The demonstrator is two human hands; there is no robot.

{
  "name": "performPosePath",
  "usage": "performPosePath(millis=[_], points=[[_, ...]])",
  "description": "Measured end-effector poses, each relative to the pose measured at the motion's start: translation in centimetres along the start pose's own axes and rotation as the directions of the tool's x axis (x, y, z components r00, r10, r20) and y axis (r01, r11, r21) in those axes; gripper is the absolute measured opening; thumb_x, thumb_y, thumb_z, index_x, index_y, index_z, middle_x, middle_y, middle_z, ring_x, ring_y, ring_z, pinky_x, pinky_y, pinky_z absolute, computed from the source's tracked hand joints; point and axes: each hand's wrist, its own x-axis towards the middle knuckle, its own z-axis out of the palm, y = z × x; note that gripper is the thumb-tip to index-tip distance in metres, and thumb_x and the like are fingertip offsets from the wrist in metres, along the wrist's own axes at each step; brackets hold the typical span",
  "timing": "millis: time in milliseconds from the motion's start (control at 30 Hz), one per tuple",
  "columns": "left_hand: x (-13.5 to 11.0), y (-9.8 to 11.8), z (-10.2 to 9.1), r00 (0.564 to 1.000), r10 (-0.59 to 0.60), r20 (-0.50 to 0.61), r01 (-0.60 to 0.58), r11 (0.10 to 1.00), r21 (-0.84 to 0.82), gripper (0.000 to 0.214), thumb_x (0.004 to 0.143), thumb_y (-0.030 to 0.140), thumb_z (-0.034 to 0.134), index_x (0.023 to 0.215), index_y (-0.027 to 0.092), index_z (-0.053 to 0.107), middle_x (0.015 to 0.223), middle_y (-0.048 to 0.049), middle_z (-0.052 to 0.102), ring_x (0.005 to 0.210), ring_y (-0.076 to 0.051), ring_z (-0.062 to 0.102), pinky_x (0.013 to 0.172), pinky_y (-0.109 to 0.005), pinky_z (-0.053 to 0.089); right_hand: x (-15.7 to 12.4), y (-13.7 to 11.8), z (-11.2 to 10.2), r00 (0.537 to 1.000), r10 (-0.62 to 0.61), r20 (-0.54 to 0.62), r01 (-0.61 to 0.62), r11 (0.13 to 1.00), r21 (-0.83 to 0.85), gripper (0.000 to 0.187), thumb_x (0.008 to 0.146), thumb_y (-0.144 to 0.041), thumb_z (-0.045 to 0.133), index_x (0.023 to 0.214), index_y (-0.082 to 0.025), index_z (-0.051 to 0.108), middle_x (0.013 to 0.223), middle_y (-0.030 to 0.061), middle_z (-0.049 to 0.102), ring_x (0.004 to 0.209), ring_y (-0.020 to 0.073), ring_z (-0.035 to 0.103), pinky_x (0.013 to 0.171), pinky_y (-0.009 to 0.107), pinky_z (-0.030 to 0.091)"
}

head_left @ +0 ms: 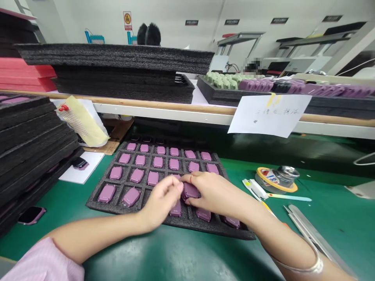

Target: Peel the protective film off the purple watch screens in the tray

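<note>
A black foam tray (99, 203) with rows of compartments lies on the bench, most of those in sight holding a purple smartwatch case (107, 193), back side up. Over the tray's front middle, my right hand (209, 191) has its thumb and fingers closed around one purple watch case (191, 191), lifted slightly and tilted. My left hand (162, 201) is beside it, thumb and index finger pinched together at the case's left edge. Whatever is between those fingertips, if anything, is too small to make out. Both hands hide several compartments beneath them.
Stacked black foam trays (23, 140) stand at left, near a watch (31, 215) on the green bench (125, 249). A shelf (164, 109) crosses behind, bearing foam sheets and trays of green and purple cases. At right lie a tape roll (277, 179), pens and a metal ruler (310, 230).
</note>
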Motion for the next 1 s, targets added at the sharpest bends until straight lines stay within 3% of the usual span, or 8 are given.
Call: performPosePath(millis=[100, 200, 267, 400, 500, 600, 733, 1000], points=[[-1.0, -0.9, -0.2, 0.987, -0.014, 0.159, -0.008, 0.991, 0.133, 0.032, 0.086, 0.039, 0.069, 0.072, 0.016, 0.05, 0.057, 0.0064, 0.04, 0.051, -0.007, 0.031, 0.048, -0.02, 0.024, 1.2, -0.7, -0.2, 0.998, 0.016, 0.063, -0.01, 0.997, -0.082, 0.021, 0.076, -0.01, 0.076, 0.097, -0.012, 0.074, 0.088, 0.0142, 0.073, 0.083, 0.0367, 0.073, 0.063, 0.035, 0.053], [-1.4, -1.5, -0.5, 0.962, -0.06, 0.266, -0.014, 0.963, 0.267, 0.027, 0.087, 0.034, 0.064, 0.073, 0.017, 0.05, 0.057, 0.0061, 0.04, 0.051, -0.007, 0.031, 0.047, -0.021, 0.023, 2.3, -0.4, -1.4, 0.996, 0.016, 0.091, -0.008, 0.996, -0.089, 0.02, 0.07, -0.015, 0.083, 0.088, -0.013, 0.075, 0.078, 0.0107, 0.072, 0.078, 0.0333, 0.072, 0.06, 0.032, 0.05], [-1.3, -1.7, -0.5, 0.955, -0.103, 0.277, 0.011, 0.95, 0.313, 0.027, 0.087, 0.036, 0.062, 0.073, 0.018, 0.049, 0.057, 0.0066, 0.039, 0.05, -0.008, 0.03, 0.047, -0.022, 0.023, 3.8, 0.7, -2.6, 0.997, 0.026, 0.068, -0.021, 0.998, -0.066, 0.028, 0.072, -0.022, 0.086, 0.096, -0.016, 0.075, 0.081, 0.006, 0.072, 0.081, 0.0276, 0.071, 0.068, 0.032, 0.054], [-0.8, -2.0, -0.2, 0.944, -0.174, 0.28, 0.078, 0.943, 0.323, 0.026, 0.084, 0.038, 0.063, 0.072, 0.019, 0.049, 0.056, 0.0067, 0.041, 0.05, -0.008, 0.032, 0.046, -0.022, 0.023, 9.2, 4.1, -3.7, 0.984, 0.151, -0.091, -0.156, 0.986, -0.051, 0.034, 0.096, -0.034, 0.073, 0.123, -0.016, 0.064, 0.108, 0.0063, 0.069, 0.099, 0.0236, 0.067, 0.091, 0.042, 0.056], [-0.6, -2.0, -0.2, 0.94, -0.197, 0.28, 0.098, 0.939, 0.331, 0.026, 0.081, 0.039, 0.063, 0.071, 0.019, 0.049, 0.055, 0.0065, 0.042, 0.049, -0.008, 0.033, 0.045, -0.022, 0.024, 13.9, 6.4, -2.6, 0.956, 0.233, -0.178, -0.242, 0.97, -0.03, 0.031, 0.101, -0.035, 0.067, 0.126, -0.017, 0.062, 0.124, 0.0095, 0.063, 0.11, 0.0254, 0.064, 0.096, 0.046, 0.056], [-0.5, -1.9, -0.2, 0.934, -0.225, 0.277, 0.127, 0.935, 0.331, 0.025, 0.079, 0.038, 0.063, 0.07, 0.02, 0.049, 0.053, 0.0067, 0.041, 0.048, -0.008, 0.033, 0.045, -0.022, 0.025, 17.0, 8.0, -1.1, 0.949, 0.253, -0.188, -0.254, 0.967, 0.018, 0.031, 0.102, -0.034, 0.066, 0.127, -0.017, 0.062, 0.125, 0.0096, 0.062, 0.108, 0.0246, 0.065, 0.094, 0.045, 0.057], [-0.2, -1.8, -0.2, 0.921, -0.272, 0.279, 0.171, 0.926, 0.337, 0.024, 0.077, 0.036, 0.065, 0.068, 0.02, 0.049, 0.05, 0.0072, 0.041, 0.046, -0.008, 0.033, 0.044, -0.022, 0.024, 18.0, 10.6, -0.8, 0.959, 0.218, -0.182, -0.205, 0.975, 0.088, 0.032, 0.102, -0.034, 0.066, 0.128, -0.018, 0.061, 0.128, 0.0099, 0.062, 0.11, 0.0248, 0.064, 0.095, 0.045, 0.057], [0.1, -1.3, 0.0, 0.905, -0.322, 0.279, 0.22, 0.914, 0.339, 0.022, 0.076, 0.03, 0.067, 0.067, 0.02, 0.049, 0.05, 0.0075, 0.042, 0.046, -0.008, 0.034, 0.044, -0.022, 0.024, 16.4, 17.3, -1.5, 0.963, 0.25, -0.106, -0.226, 0.954, 0.197, 0.028, 0.102, -0.036, 0.067, 0.121, -0.016, 0.065, 0.122, 0.0088, 0.064, 0.107, 0.0243, 0.065, 0.095, 0.045, 0.056]])
